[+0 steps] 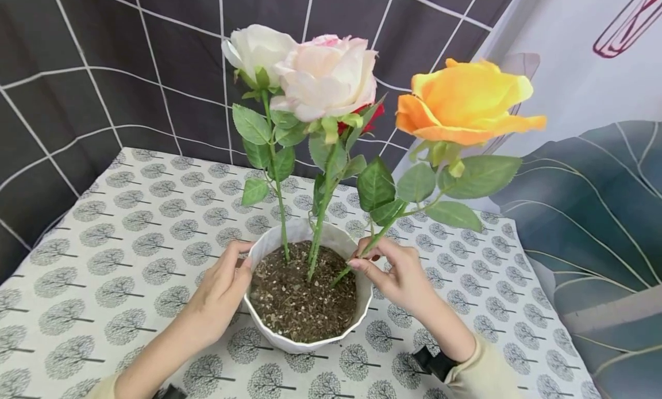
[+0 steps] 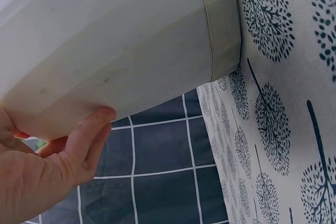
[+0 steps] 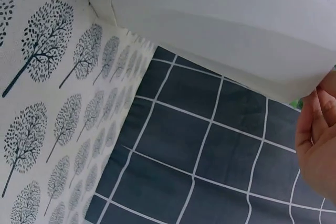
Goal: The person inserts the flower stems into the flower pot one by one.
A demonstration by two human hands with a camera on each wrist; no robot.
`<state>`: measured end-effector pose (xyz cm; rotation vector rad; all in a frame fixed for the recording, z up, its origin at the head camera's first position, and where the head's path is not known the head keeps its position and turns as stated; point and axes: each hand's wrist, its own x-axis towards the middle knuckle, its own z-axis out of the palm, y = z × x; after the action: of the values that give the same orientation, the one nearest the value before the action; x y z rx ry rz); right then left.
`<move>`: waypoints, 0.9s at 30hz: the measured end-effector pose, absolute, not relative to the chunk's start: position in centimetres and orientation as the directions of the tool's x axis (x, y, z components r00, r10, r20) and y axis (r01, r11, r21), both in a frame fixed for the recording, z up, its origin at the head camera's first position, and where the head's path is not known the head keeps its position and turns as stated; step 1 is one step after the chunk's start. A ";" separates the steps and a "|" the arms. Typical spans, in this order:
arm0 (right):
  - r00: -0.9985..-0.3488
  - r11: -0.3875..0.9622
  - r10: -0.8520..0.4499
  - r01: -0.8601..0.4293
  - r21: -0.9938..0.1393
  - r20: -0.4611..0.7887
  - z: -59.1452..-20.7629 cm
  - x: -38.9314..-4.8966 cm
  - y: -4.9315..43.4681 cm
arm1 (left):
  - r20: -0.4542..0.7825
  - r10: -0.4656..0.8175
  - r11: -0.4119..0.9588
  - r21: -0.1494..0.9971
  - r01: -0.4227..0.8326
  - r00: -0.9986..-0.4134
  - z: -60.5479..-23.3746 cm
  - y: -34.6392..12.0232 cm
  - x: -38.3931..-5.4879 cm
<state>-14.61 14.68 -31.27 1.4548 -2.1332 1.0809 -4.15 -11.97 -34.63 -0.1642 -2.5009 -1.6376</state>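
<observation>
A white faceted flower pot (image 1: 302, 346) of dark soil (image 1: 297, 310) stands on the table. My left hand (image 1: 219, 290) grips its left rim, thumb by the edge; in the left wrist view its fingers lie against the pot's outer wall (image 2: 121, 40). Over the right rim, my right hand (image 1: 398, 269) pinches the green stem of an orange rose (image 1: 465, 106) between thumb and fingers. That stem slants to the right, its lower end at the soil. A white rose (image 1: 258, 48) and a pale pink rose (image 1: 328, 77) stand nearly upright in the soil. Behind them, a red rose (image 1: 373, 118) is mostly hidden.
A tree-print cloth (image 1: 124, 261) covers the table. Behind it hangs a dark curtain with a white grid (image 1: 170, 60). To the right are a pale wall and a blue-green leaf-patterned fabric (image 1: 595, 209). Dark straps (image 1: 434, 363) circle the wrists.
</observation>
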 end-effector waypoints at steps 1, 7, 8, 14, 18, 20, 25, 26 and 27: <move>-0.425 0.189 -0.639 -0.895 -0.405 0.641 -31.3 -14.6 14.6 | 0.187 0.010 0.406 0.897 0.175 -0.982 -34.6 -12.0 -4.1; -0.498 0.252 -0.648 -0.854 -0.455 0.576 -31.3 -14.4 14.5 | 0.215 0.012 0.413 0.889 0.201 -0.977 -34.6 -12.0 -4.2; -0.504 0.262 -0.650 -0.851 -0.455 0.569 -31.3 -14.5 14.5 | 0.218 0.012 0.414 0.887 0.204 -0.976 -34.6 -12.0 -4.2; -0.484 0.255 -0.667 -0.863 -0.437 0.566 -31.7 -14.8 14.5 | 0.214 0.013 0.417 0.887 0.200 -0.977 -34.6 -11.9 -4.0; -0.430 0.227 -0.715 -0.889 -0.398 0.551 -31.5 -15.1 14.1 | 0.222 0.008 0.428 0.881 0.204 -0.975 -34.6 -12.0 -3.9; -0.411 0.213 -0.733 -0.895 -0.391 0.542 -31.3 -15.2 13.9 | 0.227 0.004 0.435 0.876 0.206 -0.974 -34.5 -12.1 -3.9; -0.411 0.181 -0.727 -0.888 -0.424 0.551 -31.1 -15.2 14.0 | 0.224 0.010 0.431 0.879 0.206 -0.975 -34.5 -11.9 -4.1; -0.411 0.175 -0.724 -0.886 -0.429 0.554 -31.1 -15.2 14.1 | 0.224 0.010 0.429 0.879 0.207 -0.974 -34.5 -11.9 -4.1; -0.414 0.174 -0.725 -0.883 -0.436 0.551 -31.1 -15.2 14.1 | 0.224 0.011 0.426 0.881 0.207 -0.974 -34.5 -11.9 -4.2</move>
<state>-15.19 14.08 -31.12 1.5587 -2.2300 1.0686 -4.18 -11.86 -34.54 -0.1933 -2.4925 -1.5787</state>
